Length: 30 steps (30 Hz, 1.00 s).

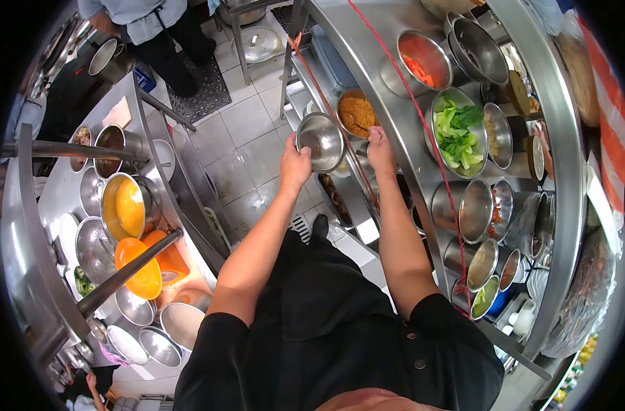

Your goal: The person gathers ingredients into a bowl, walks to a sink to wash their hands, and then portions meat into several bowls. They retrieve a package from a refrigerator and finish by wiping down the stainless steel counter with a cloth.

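Note:
Near the centre, my left hand (296, 164) grips the rim of a small steel bowl (320, 142), whose inside looks mostly bare. My right hand (381, 149) is closed at the edge of a pot of orange-brown food (355, 111), on what looks like the handle of a spoon (359, 126) that dips into the food. The pot stands on a lower level beside the steel counter (394, 123). Bowl and pot are close together, with the bowl to the left.
Bowls of lettuce (456, 133) and cut orange-red vegetables (419, 68) stand on the right counter. A red cord (432, 130) crosses above it. At left are a pot of yellow liquid (129, 207) and an orange bowl (138, 268). Another person (144, 20) stands at upper left.

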Each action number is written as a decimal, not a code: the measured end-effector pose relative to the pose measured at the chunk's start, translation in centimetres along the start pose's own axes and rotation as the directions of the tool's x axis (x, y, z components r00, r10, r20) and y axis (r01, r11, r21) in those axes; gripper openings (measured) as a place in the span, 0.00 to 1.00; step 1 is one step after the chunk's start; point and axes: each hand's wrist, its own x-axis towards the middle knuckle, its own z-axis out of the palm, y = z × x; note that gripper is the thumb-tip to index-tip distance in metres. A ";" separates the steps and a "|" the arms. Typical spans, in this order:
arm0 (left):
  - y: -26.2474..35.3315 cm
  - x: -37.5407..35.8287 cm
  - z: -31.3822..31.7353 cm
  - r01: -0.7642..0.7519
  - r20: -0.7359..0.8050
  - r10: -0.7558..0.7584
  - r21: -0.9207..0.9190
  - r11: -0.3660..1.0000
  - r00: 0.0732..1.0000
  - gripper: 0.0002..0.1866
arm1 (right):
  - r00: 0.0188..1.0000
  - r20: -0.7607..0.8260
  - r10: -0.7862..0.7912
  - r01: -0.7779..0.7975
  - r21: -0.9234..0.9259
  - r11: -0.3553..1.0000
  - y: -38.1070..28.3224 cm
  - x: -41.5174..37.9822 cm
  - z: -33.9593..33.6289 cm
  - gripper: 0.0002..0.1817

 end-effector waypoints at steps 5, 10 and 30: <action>-1.0 0.6 0.0 -0.066 -0.006 0.066 -0.068 0.995 0.998 0.30 | 0.946 0.038 0.321 -0.321 0.213 0.923 1.8 0.3 1.0 0.14; 1.2 -0.8 -1.8 0.062 0.093 -0.042 -0.222 0.973 0.995 0.26 | 0.659 0.458 0.597 -0.597 0.801 0.045 3.7 0.6 0.4 0.10; 2.7 -0.5 -3.2 0.174 0.235 -0.100 -0.319 0.932 0.967 0.20 | 0.949 -0.240 0.203 -0.156 0.199 0.967 2.6 -3.6 -0.3 0.20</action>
